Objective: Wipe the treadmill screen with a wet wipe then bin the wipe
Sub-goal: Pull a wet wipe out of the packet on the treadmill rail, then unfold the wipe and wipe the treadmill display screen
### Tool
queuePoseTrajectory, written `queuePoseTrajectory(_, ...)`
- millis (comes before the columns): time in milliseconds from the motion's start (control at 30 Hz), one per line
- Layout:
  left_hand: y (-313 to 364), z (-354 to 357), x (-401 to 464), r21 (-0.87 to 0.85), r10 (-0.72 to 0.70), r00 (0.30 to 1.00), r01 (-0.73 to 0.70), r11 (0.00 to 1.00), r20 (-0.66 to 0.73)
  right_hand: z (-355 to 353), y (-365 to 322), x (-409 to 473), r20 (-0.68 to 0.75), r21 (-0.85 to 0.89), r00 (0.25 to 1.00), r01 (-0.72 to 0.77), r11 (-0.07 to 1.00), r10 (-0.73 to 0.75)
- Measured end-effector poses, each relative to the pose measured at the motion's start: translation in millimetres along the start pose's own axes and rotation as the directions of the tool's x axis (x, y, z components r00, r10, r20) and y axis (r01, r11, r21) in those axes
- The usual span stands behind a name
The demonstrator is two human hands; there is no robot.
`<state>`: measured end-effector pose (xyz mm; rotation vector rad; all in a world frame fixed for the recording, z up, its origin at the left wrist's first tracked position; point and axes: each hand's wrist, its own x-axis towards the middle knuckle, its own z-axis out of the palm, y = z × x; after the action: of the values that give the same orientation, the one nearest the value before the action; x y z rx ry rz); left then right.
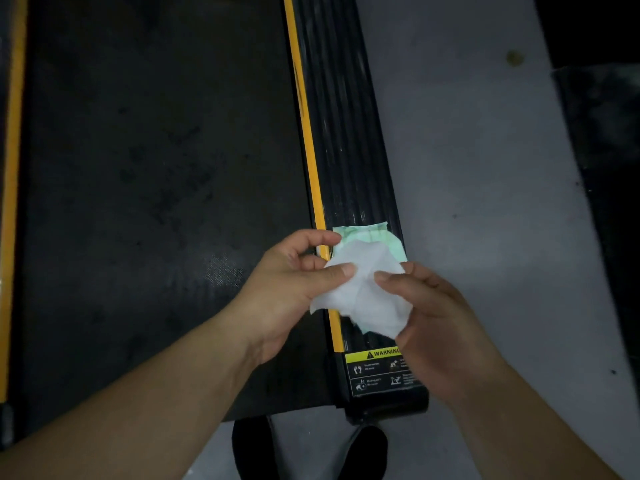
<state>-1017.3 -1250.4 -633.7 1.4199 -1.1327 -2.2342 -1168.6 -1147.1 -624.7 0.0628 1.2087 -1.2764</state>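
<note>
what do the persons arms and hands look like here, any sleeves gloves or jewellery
Both forearms are bare from the bottom edge of the picture to the wrists, with no sleeves in view. The left hand and the right hand wear no gloves. No watch, bracelet or ring shows on either. The fingernails that can be seen are short and unpainted. No markings or tattoos show on the visible parts.

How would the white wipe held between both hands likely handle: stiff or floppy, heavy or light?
Probably floppy: the wipe creases and droops where the left hand and right hand pinch it. Likely light, since fingertips alone carry it. Its thin sheet looks apt to tear if pulled hard.
</note>
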Motion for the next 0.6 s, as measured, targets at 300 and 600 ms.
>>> queuePoseTrajectory(300, 92.8, 34.8, -60.6, 0.093, 0.199, 0.978, -0.204, 0.975, 0.059, 25.7, -72.6, -71.9, 0.037, 0.075, 0.991, 0.126, 0.989, -0.129)
queuePoseTrajectory(600, 208.9, 86.7, -169.1, 0.139, 0.397, 0.907, -0.415, 0.899, 0.140, 106.8, -180.6, -208.9, 0.044, 0.128, 0.942, 0.326, 0.937, -0.333)
